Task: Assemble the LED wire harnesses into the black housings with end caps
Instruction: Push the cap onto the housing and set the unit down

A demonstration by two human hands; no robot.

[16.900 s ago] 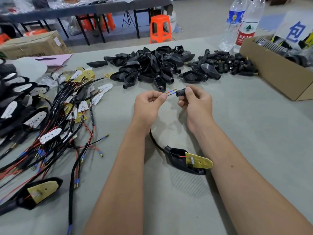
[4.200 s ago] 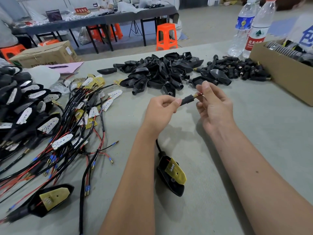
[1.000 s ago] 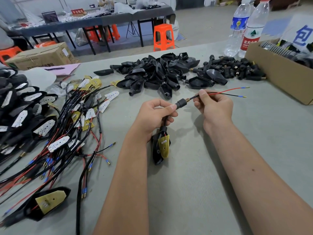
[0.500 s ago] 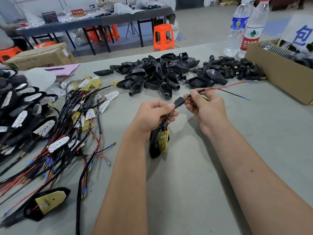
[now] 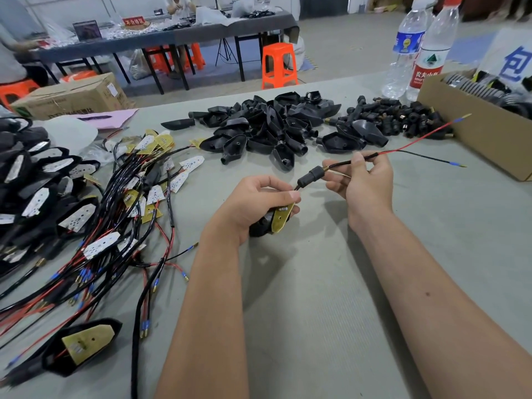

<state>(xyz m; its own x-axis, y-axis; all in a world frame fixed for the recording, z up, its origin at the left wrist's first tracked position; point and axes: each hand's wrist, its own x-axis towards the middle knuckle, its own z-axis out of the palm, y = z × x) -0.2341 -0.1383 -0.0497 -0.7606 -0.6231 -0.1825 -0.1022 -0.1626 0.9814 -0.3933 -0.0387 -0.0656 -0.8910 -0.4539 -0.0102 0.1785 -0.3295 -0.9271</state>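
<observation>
Tabletop (image 5: 331, 326) first: grey, with stock on three sides of you. One cardboard box (image 5: 475, 125) at the far right, two water bottles (image 5: 426, 47) behind it. One heap of bare black housings (image 5: 267, 128) at the far centre, too many and too overlapped to count; same for the small pile of end caps (image 5: 403, 116) to its right and the tangle of harnesses (image 5: 115, 211) on your left. One finished-looking housing with its board (image 5: 83, 344) lies near-left.

Change in the last second: your left hand (image 5: 253, 205) has slid down off the end cap (image 5: 311, 175) and now grips the housing (image 5: 262, 226) with the yellow LED board (image 5: 282, 217) in it. Your right hand (image 5: 362, 180) has pulled more cable (image 5: 339, 164) through, and pinches it just past the cap; the red wire (image 5: 417, 141) and black wire (image 5: 426, 158) trail towards the box. Two wires, two blue-sleeved tips.

Hands are apart, with the cap strung on the cable between them. My read: cap is threaded but not yet seated at the housing neck, so next slide it down and press it home.
</observation>
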